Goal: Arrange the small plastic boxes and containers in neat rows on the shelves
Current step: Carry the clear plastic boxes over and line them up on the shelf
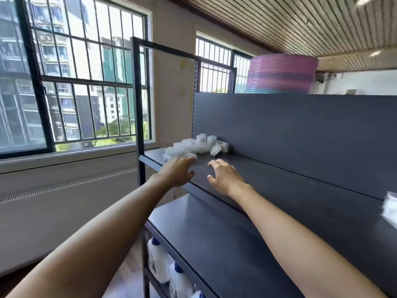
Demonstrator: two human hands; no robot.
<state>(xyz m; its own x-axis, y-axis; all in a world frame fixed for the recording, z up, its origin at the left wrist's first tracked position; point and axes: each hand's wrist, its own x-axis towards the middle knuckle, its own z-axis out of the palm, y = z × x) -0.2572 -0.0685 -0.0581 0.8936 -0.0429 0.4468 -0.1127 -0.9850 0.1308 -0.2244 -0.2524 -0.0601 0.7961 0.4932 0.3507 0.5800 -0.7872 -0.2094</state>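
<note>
1. the shelf board (268,175) is dark grey metal by the look of it, smooth with a matt painted finish.
2. the back panel (300,134) has the same flat matt grey coat.
3. the small plastic boxes (196,146) look clear to milky white, lightly glossy; blur hides finer detail.
4. the stack of basins (282,74) up top is plastic, pink and purple over teal, with a soft sheen.
5. the jugs (159,263) low down are whitish translucent plastic with blue caps.
6. the ceiling (279,20) is ribbed in narrow strips, brownish, wood-like.
7. the window bars (86,82) are dark painted metal.
</note>
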